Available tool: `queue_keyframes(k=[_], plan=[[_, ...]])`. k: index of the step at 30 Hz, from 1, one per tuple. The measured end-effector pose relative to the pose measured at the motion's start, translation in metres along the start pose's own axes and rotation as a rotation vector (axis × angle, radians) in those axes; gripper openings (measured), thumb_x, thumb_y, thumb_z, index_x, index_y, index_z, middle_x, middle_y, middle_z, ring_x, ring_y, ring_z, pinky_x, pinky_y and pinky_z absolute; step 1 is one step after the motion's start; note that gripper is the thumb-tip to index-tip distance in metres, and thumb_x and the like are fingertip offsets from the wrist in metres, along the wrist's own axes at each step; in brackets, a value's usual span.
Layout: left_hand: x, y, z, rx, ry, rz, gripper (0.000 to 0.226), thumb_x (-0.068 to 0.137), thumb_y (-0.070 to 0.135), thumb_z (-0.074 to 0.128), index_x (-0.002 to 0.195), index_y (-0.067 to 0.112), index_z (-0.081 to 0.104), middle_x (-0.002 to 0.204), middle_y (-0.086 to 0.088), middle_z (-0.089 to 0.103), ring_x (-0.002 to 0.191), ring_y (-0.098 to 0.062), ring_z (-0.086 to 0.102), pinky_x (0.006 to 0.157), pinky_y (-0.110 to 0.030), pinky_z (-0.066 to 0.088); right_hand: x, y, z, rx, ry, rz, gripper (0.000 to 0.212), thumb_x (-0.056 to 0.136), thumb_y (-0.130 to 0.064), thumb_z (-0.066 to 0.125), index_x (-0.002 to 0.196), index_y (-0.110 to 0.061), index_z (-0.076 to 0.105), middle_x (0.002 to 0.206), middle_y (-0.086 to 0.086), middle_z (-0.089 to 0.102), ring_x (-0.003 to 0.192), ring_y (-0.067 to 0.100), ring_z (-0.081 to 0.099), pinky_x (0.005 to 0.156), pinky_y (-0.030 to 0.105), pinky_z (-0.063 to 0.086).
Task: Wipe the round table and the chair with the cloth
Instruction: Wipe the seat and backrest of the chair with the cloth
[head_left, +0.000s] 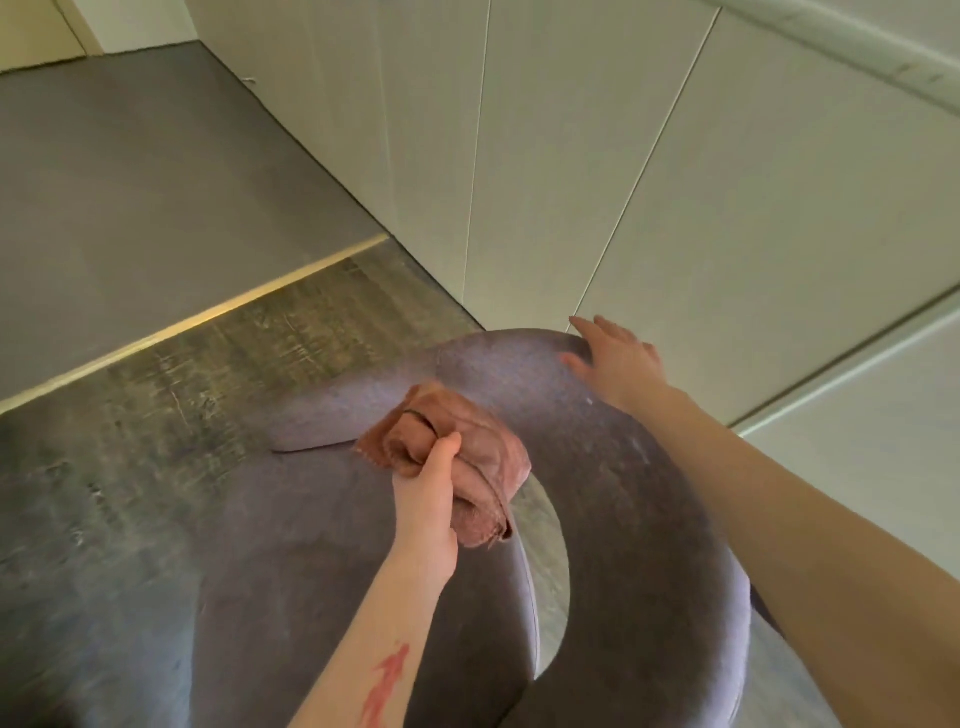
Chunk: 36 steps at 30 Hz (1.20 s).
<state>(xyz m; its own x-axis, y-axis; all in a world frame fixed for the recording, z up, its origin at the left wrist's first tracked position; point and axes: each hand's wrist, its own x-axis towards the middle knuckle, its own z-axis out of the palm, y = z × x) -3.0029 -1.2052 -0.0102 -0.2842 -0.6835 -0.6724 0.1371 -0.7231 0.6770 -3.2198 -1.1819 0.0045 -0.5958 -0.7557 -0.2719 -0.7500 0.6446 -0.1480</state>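
Note:
A grey-purple upholstered chair with a curved backrest fills the lower middle of the head view. My left hand grips a bunched reddish-brown cloth and presses it on the chair where the seat meets the backrest. My right hand lies flat with fingers spread on the top far end of the curved backrest. The round table is out of view.
White cabinet panels stand close behind the chair on the right. The floor is grey carpet farther away, then a metal threshold strip, then worn wood-look flooring to the left of the chair.

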Motion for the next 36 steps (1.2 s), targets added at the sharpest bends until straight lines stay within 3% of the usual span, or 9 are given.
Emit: queue_keyframes(k=[5, 9, 15, 19, 23, 28, 31, 33, 36], plan=[[0.025, -0.019, -0.001, 0.099, -0.016, -0.033, 0.029, 0.084, 0.013, 0.062, 0.113, 0.011, 0.060, 0.112, -0.015, 0.067, 0.103, -0.029, 0.064, 0.099, -0.049, 0.047, 0.029, 0.003, -0.003, 0.040, -0.174, 0.042, 0.041, 0.090, -0.055, 0.043, 0.108, -0.020, 0.051, 0.104, 0.011, 0.061, 0.106, 0.033, 0.057, 0.085, 0.041, 0.042], [0.036, -0.037, 0.013, 0.117, -0.026, 0.002, 0.029, 0.086, 0.005, 0.058, 0.114, 0.011, 0.056, 0.114, -0.014, 0.065, 0.103, -0.026, 0.063, 0.100, -0.047, 0.046, 0.033, 0.008, -0.004, 0.175, -0.202, -0.026, 0.036, 0.091, -0.048, 0.047, 0.095, -0.013, 0.053, 0.068, -0.003, 0.049, 0.074, 0.024, 0.051, 0.061, 0.029, 0.036], [0.027, -0.061, 0.062, 0.179, -0.249, 0.419, 0.048, 0.088, -0.002, 0.055, 0.120, 0.032, 0.047, 0.131, -0.004, 0.054, 0.110, 0.008, 0.057, 0.097, -0.015, 0.045, 0.036, 0.016, -0.003, 0.382, -0.281, -0.029, 0.046, 0.093, -0.048, 0.042, 0.124, -0.017, 0.056, 0.121, 0.006, 0.061, 0.112, 0.024, 0.053, 0.094, 0.033, 0.038], [0.017, -0.093, 0.097, 0.514, -0.493, 0.772, 0.068, 0.080, 0.042, 0.060, 0.141, 0.038, 0.031, 0.155, -0.001, 0.021, 0.144, -0.020, 0.022, 0.118, -0.038, 0.023, 0.039, 0.019, -0.002, 0.600, -0.291, -0.029, 0.032, 0.096, -0.032, 0.046, 0.115, -0.012, 0.062, 0.100, -0.001, 0.064, 0.102, 0.017, 0.054, 0.092, 0.029, 0.039], [0.024, -0.142, 0.085, 0.809, -0.480, 1.067, 0.067, 0.075, 0.031, 0.067, 0.135, 0.031, 0.037, 0.154, -0.002, 0.021, 0.143, -0.033, 0.019, 0.120, -0.032, 0.010, 0.042, 0.020, 0.001, 0.608, -0.309, -0.010, 0.037, 0.095, -0.041, 0.043, 0.119, -0.019, 0.061, 0.114, 0.000, 0.063, 0.108, 0.018, 0.057, 0.103, 0.034, 0.041], [0.013, -0.189, 0.025, 0.919, -0.505, 0.536, 0.070, 0.082, 0.008, 0.064, 0.137, 0.043, 0.039, 0.149, 0.002, 0.040, 0.139, -0.015, 0.036, 0.111, -0.015, 0.027, 0.041, 0.021, -0.001, 0.586, -0.359, -0.003, 0.040, 0.095, -0.048, 0.039, 0.123, -0.025, 0.057, 0.120, 0.001, 0.060, 0.108, 0.024, 0.055, 0.100, 0.041, 0.042], [0.025, -0.198, 0.003, 0.713, -0.125, 0.023, 0.037, 0.089, 0.004, 0.056, 0.118, 0.025, 0.062, 0.102, 0.006, 0.068, 0.106, -0.018, 0.063, 0.076, -0.001, 0.044, 0.039, 0.019, -0.003, 0.623, -0.357, 0.028, 0.039, 0.094, -0.048, 0.041, 0.120, -0.024, 0.058, 0.109, 0.001, 0.061, 0.103, 0.026, 0.059, 0.097, 0.045, 0.046], [0.031, -0.178, 0.007, 0.430, 0.169, -0.057, 0.025, 0.089, 0.005, 0.054, 0.108, 0.017, 0.066, 0.082, 0.003, 0.066, 0.086, -0.024, 0.066, 0.076, -0.022, 0.053, 0.038, 0.018, -0.003, 0.632, -0.344, 0.030, 0.039, 0.094, -0.048, 0.042, 0.120, -0.024, 0.059, 0.107, 0.000, 0.060, 0.102, 0.026, 0.059, 0.097, 0.046, 0.046], [0.022, -0.124, 0.051, 0.189, 0.168, 0.135, 0.029, 0.089, -0.001, 0.053, 0.116, 0.003, 0.060, 0.094, -0.005, 0.066, 0.099, -0.025, 0.063, 0.097, -0.041, 0.047, 0.038, 0.019, -0.003, 0.640, -0.344, 0.030, 0.041, 0.094, -0.048, 0.042, 0.122, -0.022, 0.058, 0.115, 0.001, 0.060, 0.108, 0.025, 0.055, 0.101, 0.046, 0.042]])
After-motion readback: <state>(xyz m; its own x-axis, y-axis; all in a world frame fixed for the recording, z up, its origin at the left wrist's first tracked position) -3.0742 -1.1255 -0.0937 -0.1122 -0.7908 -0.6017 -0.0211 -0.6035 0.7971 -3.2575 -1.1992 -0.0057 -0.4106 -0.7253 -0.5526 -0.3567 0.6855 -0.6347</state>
